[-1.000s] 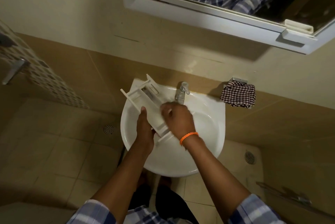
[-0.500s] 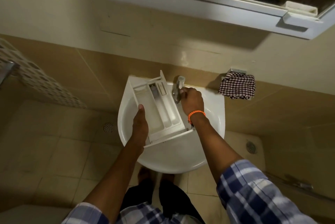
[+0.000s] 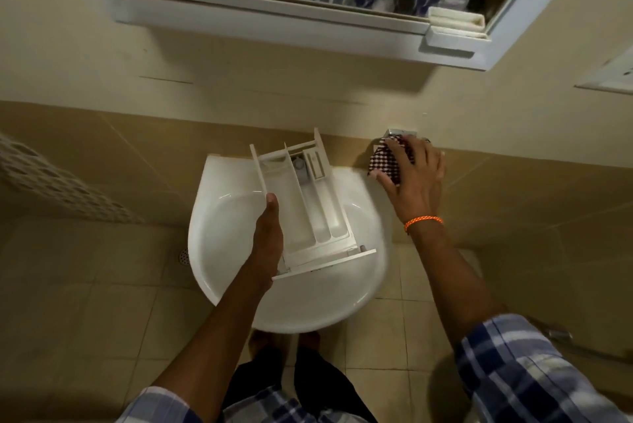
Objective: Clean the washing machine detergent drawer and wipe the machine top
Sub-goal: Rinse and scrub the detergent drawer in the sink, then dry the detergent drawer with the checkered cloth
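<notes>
A: Our left hand (image 3: 269, 241) grips the detergent drawer (image 3: 308, 207) over the sink (image 3: 212, 251).
B: Right hand (image 3: 416, 179), fingers spread, touches the checked cloth (image 3: 385, 162) right of sink. Drawer compartments look empty.

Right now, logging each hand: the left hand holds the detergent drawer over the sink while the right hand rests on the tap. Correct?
Not quite. In the head view the right hand is on the checkered cloth hanging beside the sink, not on the tap. The left hand does hold the detergent drawer.
</notes>
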